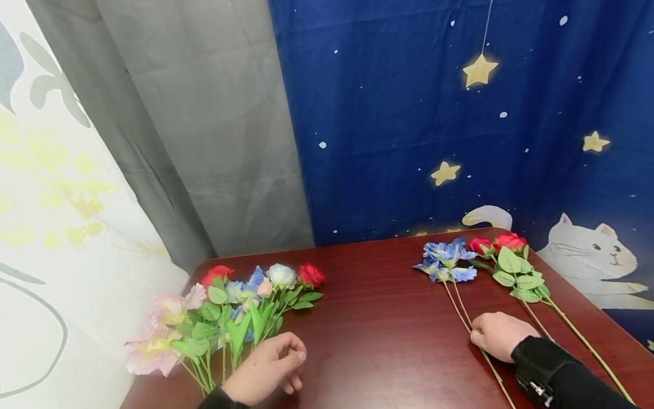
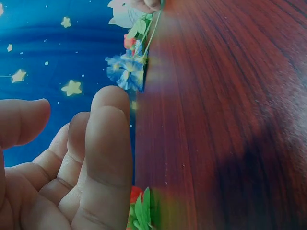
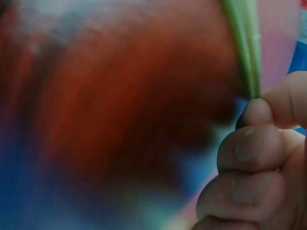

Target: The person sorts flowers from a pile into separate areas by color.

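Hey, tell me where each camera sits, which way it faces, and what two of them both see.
Head: worn on the head, facing forward and down over the table to the blue curtain; left hand, right hand and dark sleeves show.
Left wrist: on that wrist, facing past the left hand's fingers along the table; part of the right hand shows at the top.
Right wrist: on that wrist, facing the right hand's fingers pinching stems; background blurred.
Shared: head and left wrist both show the blue flowers.
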### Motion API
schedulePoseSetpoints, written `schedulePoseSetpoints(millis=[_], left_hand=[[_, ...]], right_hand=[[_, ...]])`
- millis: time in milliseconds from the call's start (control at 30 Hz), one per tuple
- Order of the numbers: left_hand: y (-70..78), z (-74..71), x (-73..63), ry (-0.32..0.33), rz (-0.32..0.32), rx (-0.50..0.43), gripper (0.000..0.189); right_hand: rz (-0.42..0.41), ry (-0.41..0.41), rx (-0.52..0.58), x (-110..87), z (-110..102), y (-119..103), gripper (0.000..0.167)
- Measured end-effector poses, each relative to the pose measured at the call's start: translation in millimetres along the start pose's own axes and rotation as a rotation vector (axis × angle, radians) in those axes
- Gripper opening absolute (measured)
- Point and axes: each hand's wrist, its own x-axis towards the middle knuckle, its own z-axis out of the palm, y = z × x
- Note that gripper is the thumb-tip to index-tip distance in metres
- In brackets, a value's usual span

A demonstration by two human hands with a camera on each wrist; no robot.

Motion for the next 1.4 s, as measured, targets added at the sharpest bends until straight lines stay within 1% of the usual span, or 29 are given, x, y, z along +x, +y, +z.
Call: schedulePoseSetpoints(millis=[100,233,333,400,467,567,700,867,1067,1167,1233,1333,1400], left_hand=[[-3.6,0.3,-2.7,-0.002,-0.026,-0.016,0.029],[-7.7,0.0,-5.2,-0.001,-0.052,-0.041,0.029],[-10.2,-0.2,-4.6,-0.018,-0.032,-0.051,0.028],[-10.6,-0.9,-3.4,-0.03,-0.01,-0.052,0.027],[-10.0,-1.0,-2.9,-0.041,0.014,-0.043,0.025],[-7.6,-1.7,-3.6,-0.043,0.025,-0.028,0.024],[-6.4,-3.2,-5.9,-0.035,0.009,-0.011,0.025],[-10.7,-6.3,-10.3,-0.03,-0.008,-0.01,0.028],[-11.3,-11.9,-16.3,0.01,-0.027,0.004,0.03],[-9.4,-17.6,-18.3,0.049,-0.048,0.068,0.03],[-8.4,-21.6,-19.8,0.092,-0.054,0.156,0.029],[-7.8,-27.1,-21.3,0.193,-0.059,0.339,0.025],[-7.6,-30.6,-20.1,0.283,-0.068,0.494,0.021]], right_hand=[[0.001,-0.031,0.02,-0.5,3.8,-0.2,0.014],[0.004,-0.046,0.036,-1.8,1.7,-1.4,0.016],[0.02,-0.04,0.046,-2.6,-1.9,-0.7,0.021],[0.032,-0.014,0.049,-2.9,-4.2,0.2,0.025],[0.037,0.009,0.053,-4.0,-4.9,2.0,0.028],[0.03,0.025,0.055,-4.8,-5.1,5.0,0.031],[0.032,0.012,0.062,-4.3,-4.2,7.7,0.031],[0.051,0.03,0.074,-3.8,-4.2,6.5,0.035],[0.091,0.025,0.113,-6.0,-12.2,7.9,0.043],[0.102,0.042,0.138,-7.7,-18.1,9.7,0.043],[0.104,0.068,0.151,-10.0,-21.4,8.9,0.043],[0.086,0.123,0.164,-13.1,-24.7,4.8,0.041],[0.064,0.149,0.164,-15.7,-25.8,0.2,0.04]])
